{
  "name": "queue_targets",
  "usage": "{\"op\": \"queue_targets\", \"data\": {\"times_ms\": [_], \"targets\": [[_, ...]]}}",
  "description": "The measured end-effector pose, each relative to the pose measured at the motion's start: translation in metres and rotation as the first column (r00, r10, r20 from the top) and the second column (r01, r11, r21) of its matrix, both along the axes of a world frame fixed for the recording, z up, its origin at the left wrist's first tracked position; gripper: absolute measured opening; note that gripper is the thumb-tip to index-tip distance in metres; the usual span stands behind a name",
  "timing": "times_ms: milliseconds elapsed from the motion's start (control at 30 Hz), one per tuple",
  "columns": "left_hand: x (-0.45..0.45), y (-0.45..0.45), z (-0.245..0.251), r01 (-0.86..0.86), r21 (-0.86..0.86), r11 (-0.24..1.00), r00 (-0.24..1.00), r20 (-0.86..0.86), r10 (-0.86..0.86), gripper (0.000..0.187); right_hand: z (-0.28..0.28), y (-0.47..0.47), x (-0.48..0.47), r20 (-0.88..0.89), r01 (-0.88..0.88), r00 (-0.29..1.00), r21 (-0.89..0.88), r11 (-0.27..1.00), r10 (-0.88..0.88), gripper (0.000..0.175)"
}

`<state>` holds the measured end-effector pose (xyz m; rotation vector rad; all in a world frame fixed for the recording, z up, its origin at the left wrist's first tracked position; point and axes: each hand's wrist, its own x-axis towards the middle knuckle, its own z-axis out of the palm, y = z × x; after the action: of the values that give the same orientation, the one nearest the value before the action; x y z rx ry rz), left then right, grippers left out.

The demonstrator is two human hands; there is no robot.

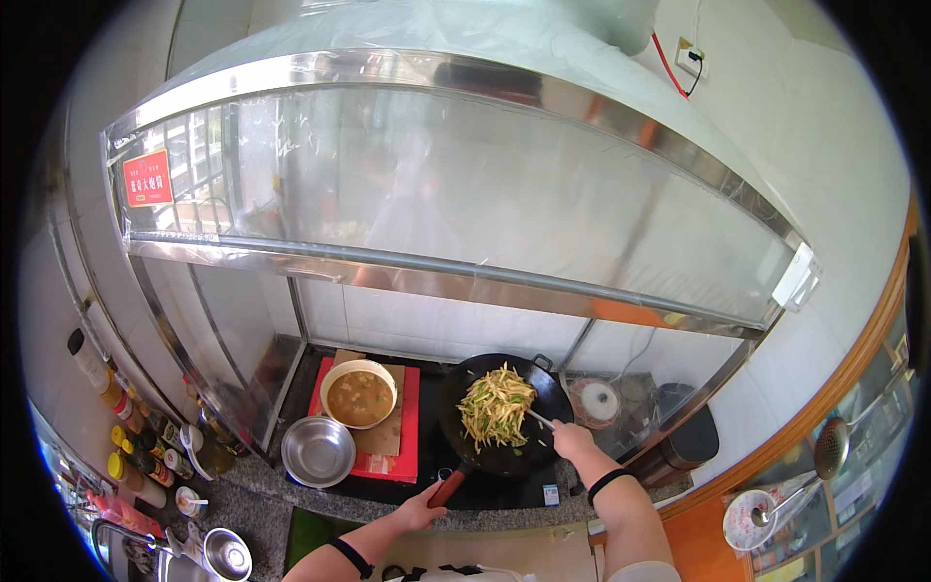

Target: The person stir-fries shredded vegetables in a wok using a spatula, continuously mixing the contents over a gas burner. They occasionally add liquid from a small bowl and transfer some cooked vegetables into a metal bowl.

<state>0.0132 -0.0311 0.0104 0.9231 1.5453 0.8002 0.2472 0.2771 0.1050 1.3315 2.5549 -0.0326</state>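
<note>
A black wok (480, 460) sits on the dark cooktop (429, 444), a heap of pale shredded food with green bits (494, 404) inside it. Its reddish-brown wooden handle (447, 487) points toward me, and my left hand (420, 509) grips the end. My right hand (572, 439), at the wok's right side, holds the metal handle of a utensil (540, 419). The utensil's head is hidden in the food. Left of the wok, a pale pot of brown soup (361, 396) stands on cardboard over a red board (411, 429). An empty steel bowl (318, 451) is in front of the pot.
A glass-and-steel hood enclosure (451, 291) surrounds the cooktop. Several sauce bottles (145, 462) line the left counter, near a small steel bowl (228, 554) by the sink. At right are a dark bin (691, 433), a patterned bowl (749, 520) with a ladle (764, 515), and a skimmer (830, 447).
</note>
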Motion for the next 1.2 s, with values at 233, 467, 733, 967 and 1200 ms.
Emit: {"op": "queue_targets", "data": {"times_ms": [233, 467, 733, 967, 1200], "targets": [[0.000, -0.004, 0.007, -0.001, -0.022, 1.000, 1.000, 0.022, 0.002, 0.086, 0.061, -0.007, 0.036, 0.130, -0.302, 0.950, 0.152, 0.941, 0.284, 0.046], [0.000, -0.004, 0.001, -0.024, -0.009, 1.000, 0.999, 0.042, 0.024, 0.086, 0.053, 0.068, 0.017, 0.182, -0.052, 0.983, 0.162, 0.985, 0.022, 0.028], [-0.001, -0.002, 0.005, -0.014, -0.055, 0.998, 0.997, 0.072, 0.018, 0.085, 0.018, 0.083, -0.080, 0.020, -0.389, 0.904, 0.448, 0.805, 0.427, 0.022], [-0.002, -0.003, 0.004, -0.007, -0.019, 1.000, 0.998, 0.068, 0.008, 0.085, 0.107, -0.006, -0.066, 0.321, -0.685, 0.707, 0.530, 0.499, 0.631, 0.017], [-0.003, -0.002, 0.002, -0.003, -0.006, 1.000, 0.998, 0.071, 0.003, 0.086, 0.092, -0.062, -0.086, 0.544, -0.715, 0.644, 0.179, 0.676, 0.537, 0.023]]}}
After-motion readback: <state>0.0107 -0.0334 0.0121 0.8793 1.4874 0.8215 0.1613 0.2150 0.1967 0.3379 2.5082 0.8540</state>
